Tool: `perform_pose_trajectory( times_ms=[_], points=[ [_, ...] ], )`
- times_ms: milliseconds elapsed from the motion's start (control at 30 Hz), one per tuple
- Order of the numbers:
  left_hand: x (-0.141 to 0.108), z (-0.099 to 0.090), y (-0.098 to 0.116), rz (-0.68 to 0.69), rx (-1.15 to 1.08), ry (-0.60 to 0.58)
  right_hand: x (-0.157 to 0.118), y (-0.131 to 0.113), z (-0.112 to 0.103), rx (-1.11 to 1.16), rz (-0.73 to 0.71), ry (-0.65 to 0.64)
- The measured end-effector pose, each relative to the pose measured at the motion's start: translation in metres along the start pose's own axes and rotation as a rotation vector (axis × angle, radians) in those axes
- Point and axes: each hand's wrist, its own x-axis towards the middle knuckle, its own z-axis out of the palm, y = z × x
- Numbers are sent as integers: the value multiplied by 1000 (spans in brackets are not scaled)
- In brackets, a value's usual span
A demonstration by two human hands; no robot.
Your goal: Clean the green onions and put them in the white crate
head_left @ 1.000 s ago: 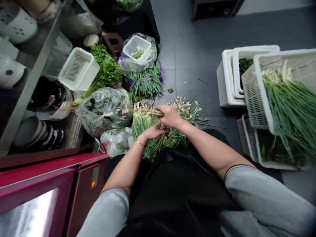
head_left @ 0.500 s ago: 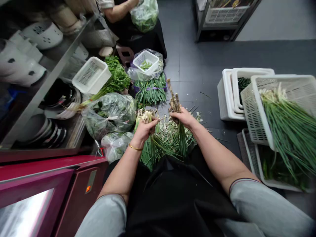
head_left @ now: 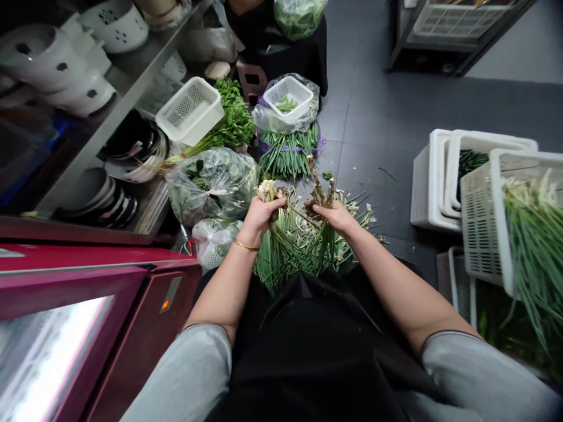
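Observation:
My left hand point(head_left: 263, 214), with a gold bangle at its wrist, is closed round a bunch of green onions whose pale white ends point(head_left: 266, 190) stick up past the fingers. Level with it on the right, my right hand point(head_left: 334, 215) grips another bunch with brown, dirty root ends point(head_left: 320, 192). Green leaves of both bunches hang down toward my black apron point(head_left: 321, 340). Below and between the hands lies a heap of green onions and pale peelings point(head_left: 352, 225) on the floor.
Bagged greens point(head_left: 213, 184) and a small white basket point(head_left: 191, 111) are at left. Ahead, a smaller basket point(head_left: 288, 98) tops bundled green leaves point(head_left: 288, 155). White crates point(head_left: 484, 228) with green onions stand right. A person's dark clothing point(head_left: 264, 41) shows at the top.
The view has shifted, so the surroundings sit further right in the picture. My right hand with its bunch has come lower and slightly nearer my left hand. Both hands keep their bunches.

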Motion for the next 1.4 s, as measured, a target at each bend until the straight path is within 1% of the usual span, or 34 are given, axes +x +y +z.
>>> perform_pose_trajectory(
  times_ms=[67,100,167,200,233,267,367,400,467,567,667,767,833,933,967,1033,1267,1333,1400],
  points=[
    [1,-5,7,29,6,34,2,-2,-12,-286,-67,198],
    [2,-7,10,40,11,49,2,-2,-17,-387,-104,277],
    [3,-6,12,60,24,72,-1,-2,-21,-467,-162,381],
    [3,-5,12,67,31,75,-3,-1,-21,-458,-163,387],
    [4,-3,12,71,37,74,-4,-1,-19,-428,-141,355],
    [4,-1,11,67,41,65,-6,0,-17,-382,-97,285],
    [5,6,10,29,26,33,-11,1,-9,-178,66,-36],
    [6,8,10,19,15,36,-14,1,-7,-106,110,-113],
    [8,11,9,14,-5,61,-18,0,-3,32,168,-175],
    [10,15,5,23,-9,94,-24,-1,1,178,164,-176],
    [11,18,0,42,19,103,-25,0,6,210,116,-150],
    [7,22,-5,53,36,85,-21,2,13,238,107,-84],
    [3,25,-8,28,67,21,-18,3,16,295,105,-25],
    [-6,29,-13,-7,147,-126,-13,2,17,340,79,33],
    [-9,30,-14,-5,166,-168,-12,1,17,332,68,39],
    [-13,30,-15,12,186,-211,-12,-1,16,303,62,32],
    [-13,28,-14,13,179,-148,-20,-8,18,246,28,-38],
    [-12,27,-12,-7,161,-144,-21,-8,16,256,32,-10],
    [-9,26,-8,-20,115,-116,-22,-7,11,269,63,23]
  ],
)
